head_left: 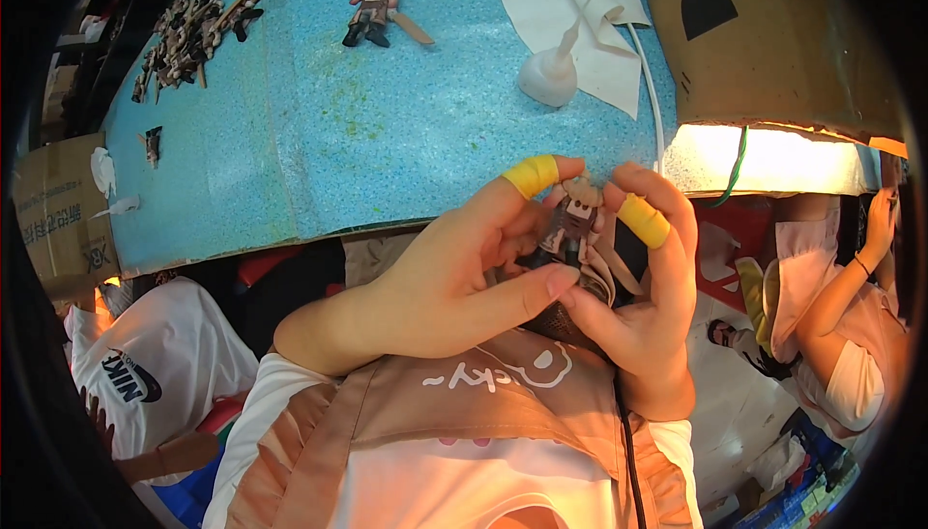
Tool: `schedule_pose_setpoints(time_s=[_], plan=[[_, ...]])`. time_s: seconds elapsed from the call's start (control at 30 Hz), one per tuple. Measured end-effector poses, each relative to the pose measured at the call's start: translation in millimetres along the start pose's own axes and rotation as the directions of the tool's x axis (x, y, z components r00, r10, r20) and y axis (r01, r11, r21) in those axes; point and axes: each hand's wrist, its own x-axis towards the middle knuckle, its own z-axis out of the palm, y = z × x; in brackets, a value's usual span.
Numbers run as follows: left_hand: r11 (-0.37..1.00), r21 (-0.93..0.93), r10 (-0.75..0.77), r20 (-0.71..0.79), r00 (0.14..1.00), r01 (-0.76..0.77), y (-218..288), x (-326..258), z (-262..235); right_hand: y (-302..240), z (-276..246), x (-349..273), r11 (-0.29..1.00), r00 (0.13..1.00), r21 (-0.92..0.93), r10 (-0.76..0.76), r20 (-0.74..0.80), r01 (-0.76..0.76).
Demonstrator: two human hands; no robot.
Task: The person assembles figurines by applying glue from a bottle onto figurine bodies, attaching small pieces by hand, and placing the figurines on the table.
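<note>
The lower half of the small figure (572,225) is hidden behind the fingers (503,289) of the left hand (445,287) and the right hand (643,326), so how its legs sit cannot be told. The heap of figure parts (193,27) at the far left of the tabletop (290,142) is too small to sort piece from piece. The cardboard box (773,36) is cut off by the upper edge, and the lit opening (773,160) beneath it is blown out to white.

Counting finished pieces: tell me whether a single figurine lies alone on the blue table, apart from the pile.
Yes: one figurine lies alone on the blue table, right of the pile.
</note>
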Motion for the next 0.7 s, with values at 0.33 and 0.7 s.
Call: schedule_pose_setpoints(time_s=[0.33, 0.7], plan=[[0.983, 0.035, -0.180, 0.031, 0.983, 0.179, 7.7, -5.5, -6.7, -5.1, -0.2, -5.2, 0.887, 0.971, 0.393, 0.219, 0.100, -0.240], [0.989, 0.121, -0.095, 0.068, 0.993, 0.086, 2.2, -9.9, -10.0, -3.3, -1.5, -1.8, 0.953, 0.990, 0.288, 0.064, 0.122, -0.097]])
